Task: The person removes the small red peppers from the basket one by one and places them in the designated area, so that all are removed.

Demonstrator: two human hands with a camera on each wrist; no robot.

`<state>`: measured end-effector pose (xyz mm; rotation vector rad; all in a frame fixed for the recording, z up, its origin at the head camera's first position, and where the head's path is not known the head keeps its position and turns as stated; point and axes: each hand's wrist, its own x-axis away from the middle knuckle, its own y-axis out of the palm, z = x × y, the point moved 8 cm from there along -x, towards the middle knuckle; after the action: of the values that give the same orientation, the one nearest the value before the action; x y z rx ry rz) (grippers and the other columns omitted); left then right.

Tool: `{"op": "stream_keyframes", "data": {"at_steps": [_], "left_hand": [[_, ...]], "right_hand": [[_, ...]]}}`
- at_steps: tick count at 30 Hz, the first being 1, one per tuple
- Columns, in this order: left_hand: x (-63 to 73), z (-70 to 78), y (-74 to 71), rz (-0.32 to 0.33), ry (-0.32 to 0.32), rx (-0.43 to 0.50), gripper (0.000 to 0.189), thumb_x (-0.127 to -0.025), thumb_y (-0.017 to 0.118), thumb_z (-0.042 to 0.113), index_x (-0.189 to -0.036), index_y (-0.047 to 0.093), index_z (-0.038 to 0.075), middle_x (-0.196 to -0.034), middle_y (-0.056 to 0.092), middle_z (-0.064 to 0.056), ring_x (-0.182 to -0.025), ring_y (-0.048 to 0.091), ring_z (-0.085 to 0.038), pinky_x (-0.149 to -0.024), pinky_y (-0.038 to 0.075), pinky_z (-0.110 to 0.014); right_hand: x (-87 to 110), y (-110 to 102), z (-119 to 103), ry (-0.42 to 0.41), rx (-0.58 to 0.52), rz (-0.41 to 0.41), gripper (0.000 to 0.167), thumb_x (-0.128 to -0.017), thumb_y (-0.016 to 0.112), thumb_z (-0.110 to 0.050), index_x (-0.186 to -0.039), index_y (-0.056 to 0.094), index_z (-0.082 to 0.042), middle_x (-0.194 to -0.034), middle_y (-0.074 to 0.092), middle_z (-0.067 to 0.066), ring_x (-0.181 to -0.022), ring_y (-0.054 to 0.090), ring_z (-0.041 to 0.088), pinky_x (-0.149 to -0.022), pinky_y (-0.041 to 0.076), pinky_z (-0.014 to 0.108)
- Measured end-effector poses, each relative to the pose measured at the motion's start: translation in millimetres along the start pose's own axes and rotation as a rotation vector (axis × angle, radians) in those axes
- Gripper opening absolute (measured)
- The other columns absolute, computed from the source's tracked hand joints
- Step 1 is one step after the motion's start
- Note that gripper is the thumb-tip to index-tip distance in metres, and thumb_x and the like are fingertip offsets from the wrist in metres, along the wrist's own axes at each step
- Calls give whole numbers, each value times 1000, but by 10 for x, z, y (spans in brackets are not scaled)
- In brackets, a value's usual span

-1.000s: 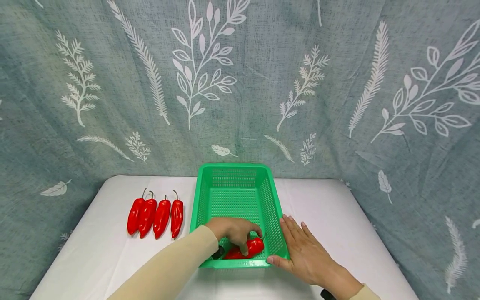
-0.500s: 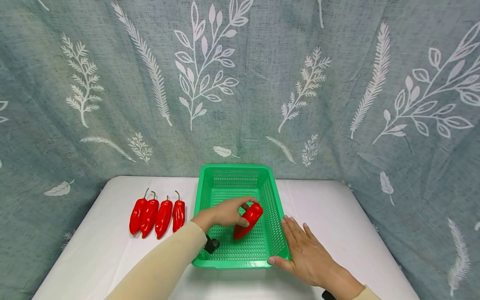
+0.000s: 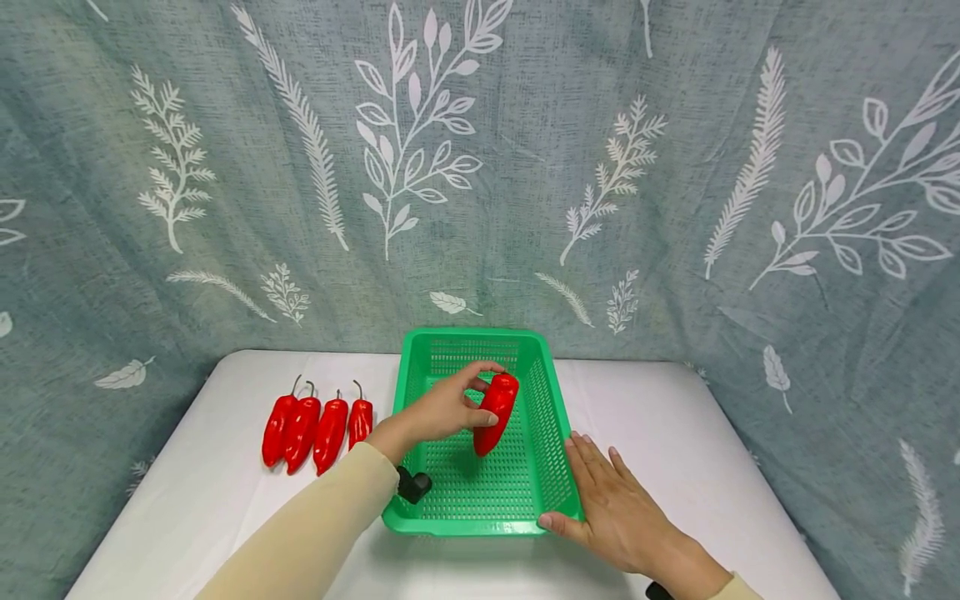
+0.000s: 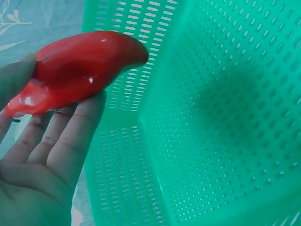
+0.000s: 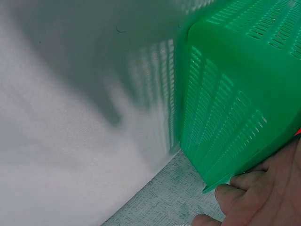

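Note:
Between the thumb and fingers of my left hand (image 3: 437, 408) is a red pepper (image 3: 497, 414), held tilted above the floor of a green plastic basket (image 3: 480, 527). The left wrist view shows the same pepper (image 4: 94, 66) pinched by the thumb on one side and fingers on the other, clear of the basket floor. My right hand (image 3: 615, 508) rests with straight fingers along the basket's right side, its thumb at the near right corner. In the right wrist view that hand (image 5: 268, 195) touches the basket's rim.
Several red peppers (image 3: 302, 433) with stems lie in a row on the white table (image 3: 675, 433), left of the basket. A grey-green curtain (image 3: 525, 167) with white leaf prints hangs behind the table.
My left hand has lifted the pepper from the near end of the basket, moving it up and away and turning it from lying sideways to steeply tilted. The right hand has stayed on the basket.

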<state>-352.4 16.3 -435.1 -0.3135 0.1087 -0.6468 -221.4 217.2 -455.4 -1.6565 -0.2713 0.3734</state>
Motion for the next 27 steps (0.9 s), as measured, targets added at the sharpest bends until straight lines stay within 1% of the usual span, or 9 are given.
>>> {"op": "stream_keyframes", "data": {"at_steps": [5, 7, 11, 15, 21, 24, 27], "left_hand": [[65, 83, -87, 33, 9, 6, 68, -96, 77, 9, -154, 45, 25, -137, 57, -16, -106, 73, -29, -82, 65, -43], [95, 105, -121, 48, 11, 6, 68, -96, 77, 9, -154, 45, 25, -137, 58, -16, -108, 72, -30, -83, 65, -47], [164, 116, -198, 79, 16, 12, 68, -96, 77, 9, -153, 46, 28, -138, 58, -15, -110, 72, -32, -85, 64, -52], [247, 104, -290, 107, 19, 23, 68, -96, 77, 10, -154, 45, 30, -140, 57, -14, -108, 72, -29, -86, 64, -49], [386, 69, -489, 176, 7, -12, 71, -97, 77, 13, -156, 43, 29, -141, 57, -14, -104, 74, -25, -85, 63, -42], [461, 46, -610, 211, -5, -28, 71, -97, 77, 14, -156, 43, 29, -142, 58, -14, -103, 74, -24, -85, 62, -42], [553, 13, -744, 238, -11, -36, 70, -97, 77, 15, -157, 42, 29, -143, 57, -14, -103, 73, -25, -87, 61, -45]], "right_hand": [[3, 4, -2, -3, 3, 5, 105, -98, 48, -77, -162, 32, 5, -170, 32, 21, -159, 29, 37, -125, 29, 63], [2, 10, 2, -2, -3, 1, 105, -98, 48, -77, -162, 32, 5, -170, 31, 21, -159, 29, 37, -125, 28, 63], [3, 19, 10, -1, -14, -3, 105, -98, 49, -77, -162, 31, 5, -171, 30, 21, -159, 29, 38, -125, 28, 64], [4, 19, 11, -8, -12, 5, 105, -98, 49, -77, -161, 32, 6, -170, 32, 21, -159, 29, 38, -125, 28, 64], [5, 25, 8, -9, -18, 6, 106, -98, 50, -76, -161, 32, 7, -170, 31, 23, -159, 29, 39, -125, 27, 65], [8, 19, -1, -14, -13, 10, 105, -99, 50, -75, -160, 33, 8, -169, 31, 24, -158, 30, 40, -124, 28, 65], [9, 21, -5, -13, -16, 5, 105, -99, 50, -75, -161, 32, 8, -170, 30, 23, -159, 29, 39, -125, 27, 65]]}}
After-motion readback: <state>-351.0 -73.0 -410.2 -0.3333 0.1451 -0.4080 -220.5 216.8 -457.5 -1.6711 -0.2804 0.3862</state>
